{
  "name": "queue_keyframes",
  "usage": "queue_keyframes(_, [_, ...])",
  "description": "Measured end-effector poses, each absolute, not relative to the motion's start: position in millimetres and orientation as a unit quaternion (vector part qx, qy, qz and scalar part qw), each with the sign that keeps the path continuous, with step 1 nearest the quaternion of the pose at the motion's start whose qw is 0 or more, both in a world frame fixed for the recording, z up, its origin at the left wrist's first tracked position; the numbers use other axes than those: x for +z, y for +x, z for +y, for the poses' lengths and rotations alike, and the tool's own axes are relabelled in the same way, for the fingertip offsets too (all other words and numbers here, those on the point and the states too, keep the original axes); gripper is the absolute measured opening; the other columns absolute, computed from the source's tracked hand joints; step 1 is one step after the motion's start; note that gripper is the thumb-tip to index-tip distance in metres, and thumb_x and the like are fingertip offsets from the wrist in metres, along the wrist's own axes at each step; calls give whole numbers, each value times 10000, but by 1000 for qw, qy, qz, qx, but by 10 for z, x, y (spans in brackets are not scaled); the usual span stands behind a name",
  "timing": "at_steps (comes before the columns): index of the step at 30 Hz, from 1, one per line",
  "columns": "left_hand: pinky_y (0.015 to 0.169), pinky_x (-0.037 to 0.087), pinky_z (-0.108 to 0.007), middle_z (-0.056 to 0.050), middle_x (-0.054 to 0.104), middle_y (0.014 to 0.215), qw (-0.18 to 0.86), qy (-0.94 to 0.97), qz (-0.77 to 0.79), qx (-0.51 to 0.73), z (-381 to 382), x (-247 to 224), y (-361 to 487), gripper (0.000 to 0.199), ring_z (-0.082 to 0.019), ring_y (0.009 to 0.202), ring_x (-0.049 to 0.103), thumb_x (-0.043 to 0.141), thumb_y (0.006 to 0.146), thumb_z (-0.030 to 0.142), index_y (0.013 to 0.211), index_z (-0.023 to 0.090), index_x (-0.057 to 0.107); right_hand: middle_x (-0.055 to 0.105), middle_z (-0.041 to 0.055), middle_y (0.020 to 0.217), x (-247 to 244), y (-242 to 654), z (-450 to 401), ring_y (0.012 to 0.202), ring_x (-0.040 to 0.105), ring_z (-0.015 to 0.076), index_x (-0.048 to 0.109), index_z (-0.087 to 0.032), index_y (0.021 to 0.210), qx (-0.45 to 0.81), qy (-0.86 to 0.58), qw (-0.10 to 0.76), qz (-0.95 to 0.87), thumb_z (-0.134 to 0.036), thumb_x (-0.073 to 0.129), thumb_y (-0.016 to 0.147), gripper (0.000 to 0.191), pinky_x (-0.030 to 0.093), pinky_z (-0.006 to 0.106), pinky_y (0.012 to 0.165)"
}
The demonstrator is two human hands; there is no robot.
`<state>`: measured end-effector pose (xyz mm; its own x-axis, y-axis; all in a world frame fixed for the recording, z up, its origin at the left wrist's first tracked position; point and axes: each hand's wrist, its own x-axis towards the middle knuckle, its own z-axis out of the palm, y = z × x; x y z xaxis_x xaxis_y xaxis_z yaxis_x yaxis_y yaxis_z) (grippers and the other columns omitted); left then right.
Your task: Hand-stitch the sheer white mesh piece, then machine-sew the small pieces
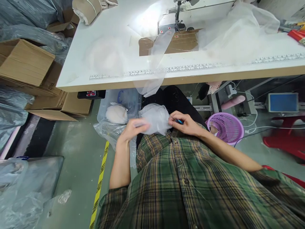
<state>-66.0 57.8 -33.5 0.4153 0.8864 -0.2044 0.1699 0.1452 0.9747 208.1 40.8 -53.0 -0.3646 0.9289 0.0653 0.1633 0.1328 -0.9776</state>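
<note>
A bunched piece of sheer white fabric [154, 118] lies over my lap between my two hands. My left hand [133, 128] is closed on its left side, with the fingers somewhat blurred. My right hand [184, 123] pinches the right edge of the fabric. A small blue and dark tool [178, 121], perhaps thread snips, is tucked in that same hand, mostly hidden by the fingers. Above my lap, a strip of sheer fabric [157, 60] hangs over the table edge from near the sewing machine [177, 19].
The white table [78, 68] bears a printed ruler, brown cardboard [183, 43] and more sheer fabric [238, 35]. A clear bin [102, 106] with a pale bundle [116, 114] stands on my left. To my right is a purple basket [228, 128]. Cardboard boxes [26, 62] stand at far left.
</note>
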Motion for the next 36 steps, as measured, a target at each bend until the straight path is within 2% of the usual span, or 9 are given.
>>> queue_keyframes(2, [620, 511, -269, -69, 708, 747, 656, 638, 355, 192, 468, -224, -737, 219, -162, 667, 629, 828, 704, 400, 725, 187, 784, 676, 74, 982, -399, 2166, 245, 899, 618, 181, 708, -180, 815, 563, -331, 337, -678, -386, 674, 866, 215, 482, 326, 829])
queue_keyframes(5, [760, 548, -324, -117, 736, 948, 687, 653, 277, 155, 380, -163, -743, 131, -202, 821, 687, 800, 752, 333, 789, 207, 802, 701, 71, 949, -302, 2252, 106, 848, 639, 168, 724, -168, 875, 623, -283, 278, -674, -370, 681, 866, 206, 495, 312, 796])
queue_keyframes(8, [969, 504, -410, -143, 644, 1302, 681, 629, 306, 216, 449, -233, -636, 133, -283, 1135, 643, 780, 779, 325, 805, 196, 793, 643, 7, 724, -362, 2249, 183, 619, 570, 122, 696, -160, 833, 601, -384, 284, -641, -444, 637, 883, 295, 458, 262, 610])
queue_keyframes(11, [1092, 403, -480, -127, 531, 1458, 648, 601, 394, 252, 609, -316, -520, 183, -338, 1325, 510, 786, 770, 362, 833, 191, 781, 538, -42, 605, -473, 2200, 364, 485, 437, 85, 663, -159, 818, 537, -487, 325, -607, -475, 584, 899, 336, 354, 239, 493])
queue_keyframes(16, [1092, 386, -512, -123, 433, 1538, 615, 622, 448, 185, 722, -324, -513, 201, -380, 1380, 436, 787, 759, 387, 807, 192, 772, 683, 18, 795, -506, 2142, 395, 721, 598, 144, 718, -156, 859, 531, -397, 290, -690, -386, 616, 889, 254, 453, 266, 685])
queue_keyframes(21, [1119, 355, -515, -105, 392, 1566, 638, 589, 434, 239, 636, -389, -614, 172, -379, 1393, 419, 815, 722, 346, 783, 191, 772, 737, 69, 932, -464, 2088, 259, 858, 673, 179, 759, -142, 950, 559, -284, 236, -742, -290, 645, 872, 202, 490, 294, 800])
queue_keyframes(27, [1120, 367, -484, -114, 433, 1540, 690, 500, 419, 312, 584, -511, -643, 148, -361, 1408, 406, 838, 676, 303, 727, 182, 770, 747, 58, 926, -445, 2069, 257, 849, 679, 170, 768, -157, 944, 567, -262, 217, -750, -259, 649, 865, 176, 492, 280, 787])
queue_keyframes(31, [1120, 373, -477, -112, 441, 1536, 697, 484, 417, 327, 573, -528, -643, 160, -359, 1397, 420, 851, 647, 304, 708, 182, 767, 746, 52, 892, -420, 2077, 232, 809, 670, 165, 765, -160, 932, 582, -260, 213, -740, -344, 649, 875, 225, 491, 272, 754])
queue_keyframes(36, [1098, 395, -475, -112, 479, 1508, 687, 509, 399, 331, 558, -527, -649, 164, -359, 1359, 468, 846, 652, 322, 726, 193, 777, 711, 47, 888, -492, 1999, 528, 705, 604, 149, 706, -152, 1099, 490, -448, 302, -685, -491, 688, 814, 443, 459, 273, 665])
